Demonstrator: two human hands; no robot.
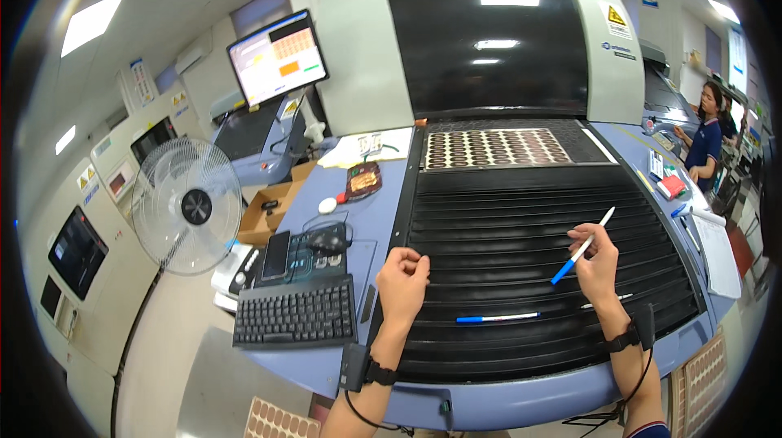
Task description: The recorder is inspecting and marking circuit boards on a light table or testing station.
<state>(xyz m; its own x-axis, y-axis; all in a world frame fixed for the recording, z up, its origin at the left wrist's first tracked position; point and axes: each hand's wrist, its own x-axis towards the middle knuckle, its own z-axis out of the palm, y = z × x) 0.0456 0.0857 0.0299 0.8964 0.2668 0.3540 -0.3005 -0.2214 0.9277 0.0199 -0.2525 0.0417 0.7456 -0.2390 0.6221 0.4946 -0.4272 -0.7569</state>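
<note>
My right hand (597, 263) grips a white marker pen (582, 247) with a blue end, held slantwise above the black ribbed cover (489, 243) of the machine. My left hand (402, 279) hovers over the cover's left edge, fingers curled in, with nothing seen in it. Between the hands, nearer me, a second white pen with a blue cap (498, 318) lies on the ribs. A thin white pen (607, 301) rests partly behind my right wrist. Farther back, a panel with rows of brown ovals (498, 148) lies flat on the machine bed.
Left of the cover are a black keyboard (295, 311), a mouse (327, 238), a phone (276, 255) and a brown pouch (363, 181). A fan (195, 207) and monitor (278, 58) stand beyond. A notepad (717, 252) lies at right; another person (705, 143) stands farther off.
</note>
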